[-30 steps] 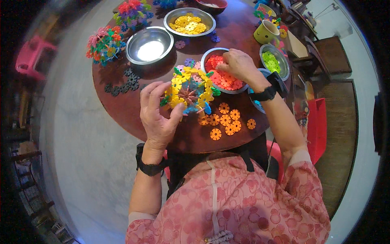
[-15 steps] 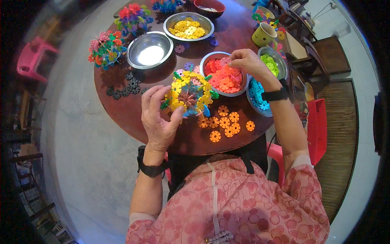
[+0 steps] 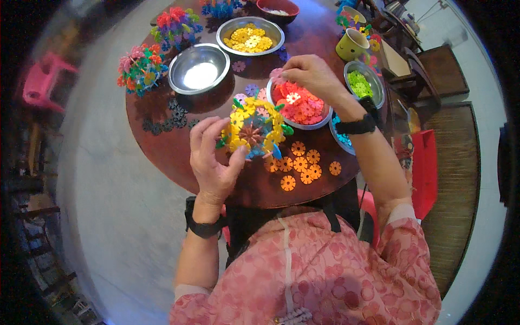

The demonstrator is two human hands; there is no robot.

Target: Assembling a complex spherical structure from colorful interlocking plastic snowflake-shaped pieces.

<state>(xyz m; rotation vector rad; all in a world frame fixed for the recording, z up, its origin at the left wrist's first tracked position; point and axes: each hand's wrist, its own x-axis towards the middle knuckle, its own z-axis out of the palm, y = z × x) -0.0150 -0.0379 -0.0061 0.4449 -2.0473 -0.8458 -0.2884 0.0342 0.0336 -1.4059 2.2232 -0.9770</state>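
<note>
My left hand (image 3: 210, 160) has its thumb and fingers around the left side of a ball-shaped build of notched plastic discs (image 3: 237, 119), mostly yellow with green, blue and brown pieces. A pink disc (image 3: 277, 75) is pinched in the fingertips of my right hand (image 3: 311, 75), over the far left rim of a metal bowl (image 3: 309, 128). That bowl is heaped with red-pink discs (image 3: 304, 111). Several loose orange discs (image 3: 300, 163) lie on the table just right of the build. A few purple and pink discs (image 3: 252, 90) lie behind it.
Black discs (image 3: 177, 115) lie on the left of the round table (image 3: 249, 195). Further bowls hold yellow (image 3: 250, 40), green (image 3: 359, 85) and blue discs (image 3: 341, 135); one bare metal bowl (image 3: 199, 67) stands among them. Finished-looking disc bouquets (image 3: 142, 67) and a green mug (image 3: 352, 45) stand around the edge.
My right hand has moved left and slightly away from me, carrying the pink disc toward the bowl's far left rim. The left hand keeps its hold on the build.
</note>
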